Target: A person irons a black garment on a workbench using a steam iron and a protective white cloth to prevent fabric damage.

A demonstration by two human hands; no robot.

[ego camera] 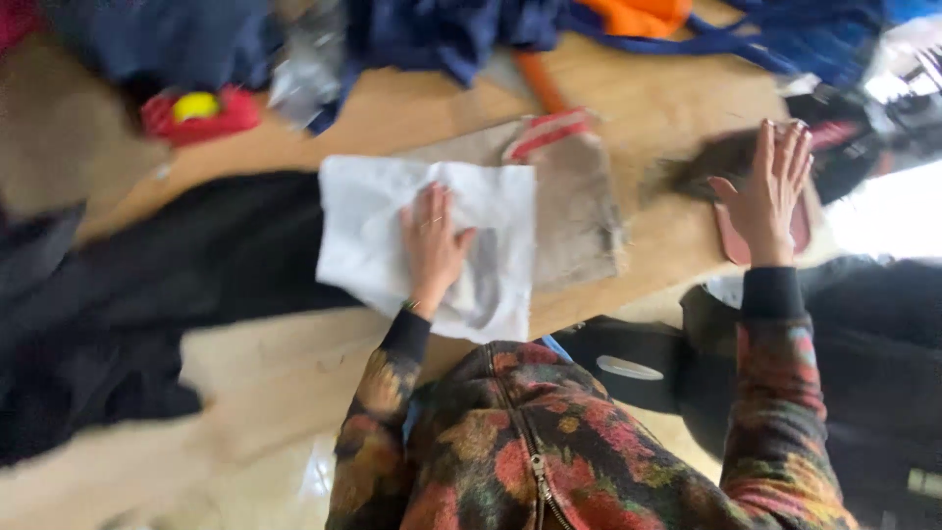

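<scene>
A person's left hand [432, 245] lies flat, fingers together, pinning a white cloth [378, 231] to a wooden table [677, 108] mid-scene. To the right, the right hand [765, 201] is raised, fingers loosely spread, holding nothing, near a pink-handled brush [726, 162].

The wooden desk [648, 108] carries a white cloth [378, 231] that lies partly over a grey cloth with red stripes [579, 206]. A black garment [196, 245] lies to the left, dark blue fabric [442, 34] along the far edge, and a red and yellow object [196, 110] nearby.
</scene>
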